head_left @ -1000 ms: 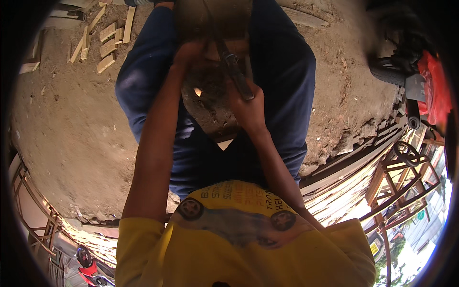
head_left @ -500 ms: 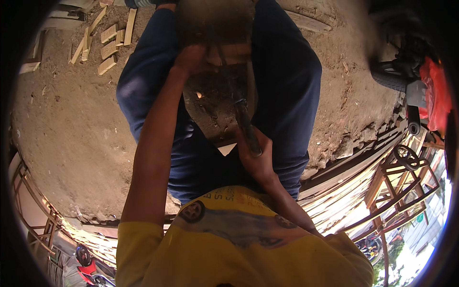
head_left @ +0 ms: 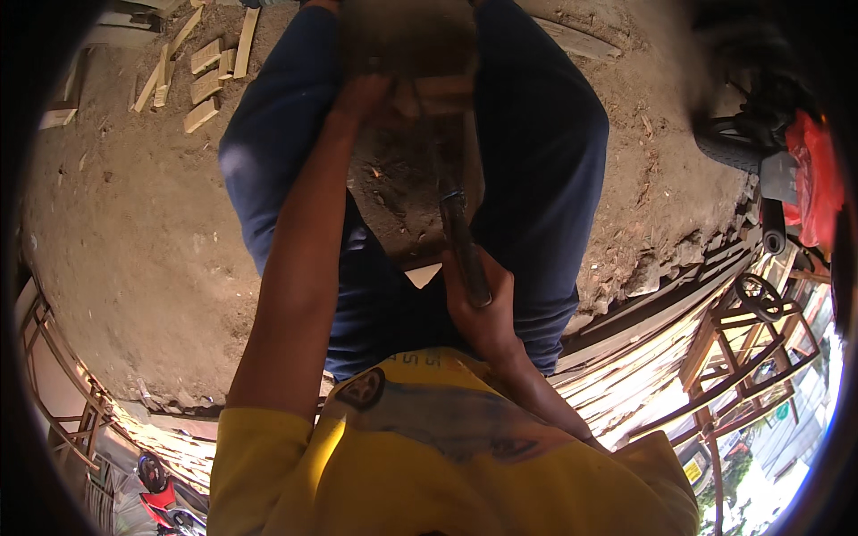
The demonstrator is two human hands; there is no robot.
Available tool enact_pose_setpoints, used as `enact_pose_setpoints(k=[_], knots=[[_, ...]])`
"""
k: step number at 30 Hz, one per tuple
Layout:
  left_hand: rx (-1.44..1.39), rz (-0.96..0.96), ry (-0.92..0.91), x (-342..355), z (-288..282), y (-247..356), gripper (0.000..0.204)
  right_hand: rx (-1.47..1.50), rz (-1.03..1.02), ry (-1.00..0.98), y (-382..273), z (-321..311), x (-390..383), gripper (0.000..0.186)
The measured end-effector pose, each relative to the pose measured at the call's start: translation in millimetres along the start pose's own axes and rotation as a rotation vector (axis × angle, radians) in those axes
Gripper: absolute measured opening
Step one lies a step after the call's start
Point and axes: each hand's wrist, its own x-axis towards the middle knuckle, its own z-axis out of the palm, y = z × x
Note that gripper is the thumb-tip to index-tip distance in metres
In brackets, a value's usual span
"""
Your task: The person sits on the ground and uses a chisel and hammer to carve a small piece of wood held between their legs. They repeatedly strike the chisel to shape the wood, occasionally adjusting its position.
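Nearest, the right hand (head_left: 483, 304) has its fingers curled closed around a dark-handled tool (head_left: 456, 225); compared with a second ago, both sit farther back from the left fingers, suggesting a pulling stroke over the wood piece (head_left: 447, 89). That piece lies well ahead of the right fingers, with the tool's thin end running toward it. Beside its left end, the left hand (head_left: 365, 95) stays roughly put, too shadowed to tell finger opening or grip. Beyond those fingers, leftward, offcuts (head_left: 206, 87) lie on the ground (head_left: 161, 241).
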Motion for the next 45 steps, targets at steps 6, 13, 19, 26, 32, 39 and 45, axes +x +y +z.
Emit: enact_pose_setpoints(k=[6,13,19,26,32,39,45], knots=[[-0.027,-0.008,-0.041,-11,-21,16,0.078,0.062,0.101,-0.078,4,35,88,0.013],[-0.036,-0.018,0.016,-21,-36,29,0.074,0.077,-0.031,0.016,13,1,5,0.018],[-0.095,-0.012,-0.07,-11,-25,12,0.073,0.099,0.078,-0.057,-9,35,89,0.014],[0.028,0.016,0.015,-18,-11,15,0.077,0.056,-0.054,-0.004,17,13,0,0.017],[-0.07,-0.029,-0.043,-13,-22,11,0.076,-0.021,0.031,-0.092,0,23,55,0.013],[-0.045,-0.01,-0.019,-13,-24,22,0.079,0.065,-0.01,-0.062,8,18,34,0.014],[-0.067,0.01,0.053,-14,-17,10,0.08,0.045,0.126,-0.084,5,11,41,0.017]])
